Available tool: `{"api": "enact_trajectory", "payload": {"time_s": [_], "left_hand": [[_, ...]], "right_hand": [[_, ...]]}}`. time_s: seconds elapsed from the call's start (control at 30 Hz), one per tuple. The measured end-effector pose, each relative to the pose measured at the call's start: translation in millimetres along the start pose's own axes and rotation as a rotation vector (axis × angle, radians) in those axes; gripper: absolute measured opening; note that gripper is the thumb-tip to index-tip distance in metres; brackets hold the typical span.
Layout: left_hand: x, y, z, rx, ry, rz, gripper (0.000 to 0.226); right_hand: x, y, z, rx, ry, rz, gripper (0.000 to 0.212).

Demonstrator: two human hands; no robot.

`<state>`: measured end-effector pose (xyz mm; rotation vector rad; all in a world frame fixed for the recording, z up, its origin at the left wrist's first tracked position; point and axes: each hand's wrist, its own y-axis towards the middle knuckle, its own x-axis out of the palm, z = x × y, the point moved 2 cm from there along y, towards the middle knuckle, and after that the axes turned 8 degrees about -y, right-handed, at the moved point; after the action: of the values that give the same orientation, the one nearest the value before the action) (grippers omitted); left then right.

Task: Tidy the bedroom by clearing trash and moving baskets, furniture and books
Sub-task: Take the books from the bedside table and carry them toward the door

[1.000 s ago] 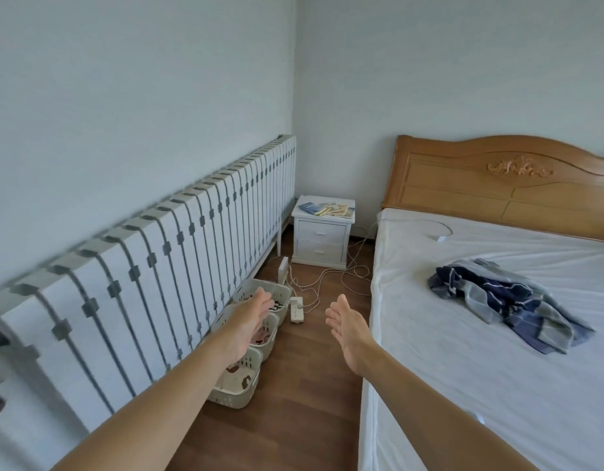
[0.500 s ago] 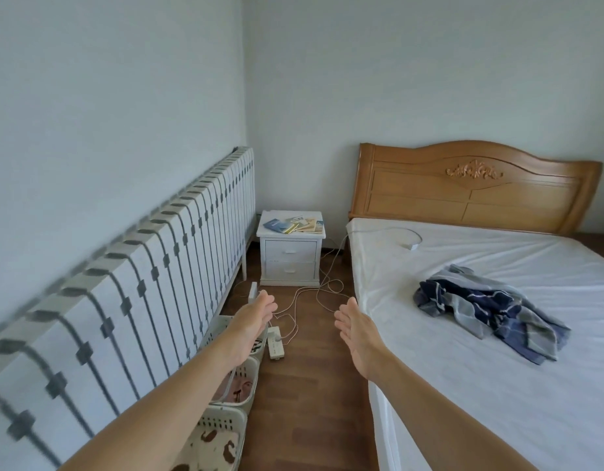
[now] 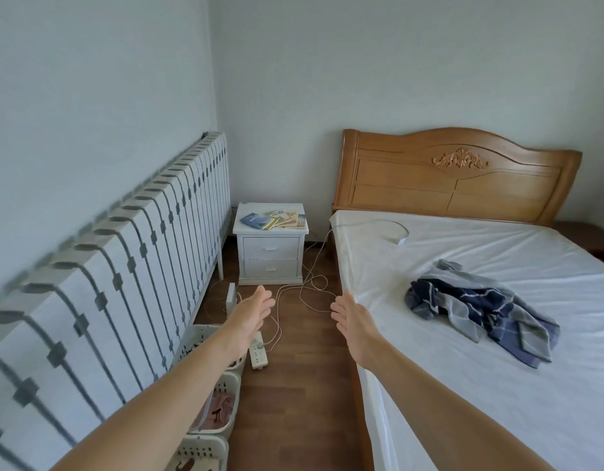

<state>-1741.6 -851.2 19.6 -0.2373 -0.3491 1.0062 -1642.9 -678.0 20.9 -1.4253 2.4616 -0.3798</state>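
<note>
Your widest neighbour is the bed with the white sheet [image 3: 480,385], which fills the right side of the view, its curved honey-coloured wooden headboard [image 3: 457,185] against the far wall. On your left, a long white slatted panel with grey clips [image 3: 130,266] leans along the wall and runs back to the corner. Between the two lies a strip of dark wooden floor [image 3: 294,413].

In that far corner stands the white two-drawer bedside cabinet [image 3: 270,254], between the end of the panel and the headboard. A crumpled blue-and-grey checked garment [image 3: 480,311] lies on the sheet, well apart from the bed's edge. The white perforated plastic baskets [image 3: 233,385] sit in a row on the floor at the foot of the panel; your left forearm partly hides them, and the middle one holds something pinkish.

Your left hand [image 3: 251,314] and your right hand [image 3: 353,317] are both stretched out ahead over the floor, palms facing each other, fingers straight, grasping nothing.

A fanned pile of thin paperback books [image 3: 275,219] rests on the cabinet top. A white power strip [image 3: 258,350] lies on the floor just beside the baskets, with thin white cables [image 3: 307,290] looping from it toward the cabinet and bed.
</note>
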Motion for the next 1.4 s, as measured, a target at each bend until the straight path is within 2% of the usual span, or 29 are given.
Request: {"api": "enact_trajectory", "payload": {"time_s": [0.4, 0.67, 0.93, 1.4], "left_hand": [[62.1, 182.0, 84.9, 0.065, -0.053, 0.034, 0.052], [81.1, 278.9, 96.6, 0.023, -0.046, 0.073, 0.054], [85.8, 380.3, 120.6, 0.005, -0.016, 0.046, 0.054], [49.1, 601.8, 210.0, -0.017, -0.079, 0.078, 0.050]], "right_hand": [[-55.2, 190.6, -91.3, -0.059, 0.000, -0.040, 0.061], [-81.7, 283.9, -100.9, -0.012, -0.014, -0.055, 0.062], [-90.3, 377.8, -123.7, -0.011, 0.002, -0.041, 0.060], [-58.6, 601.8, -218.7, 0.034, -0.043, -0.002, 0.061]]}}
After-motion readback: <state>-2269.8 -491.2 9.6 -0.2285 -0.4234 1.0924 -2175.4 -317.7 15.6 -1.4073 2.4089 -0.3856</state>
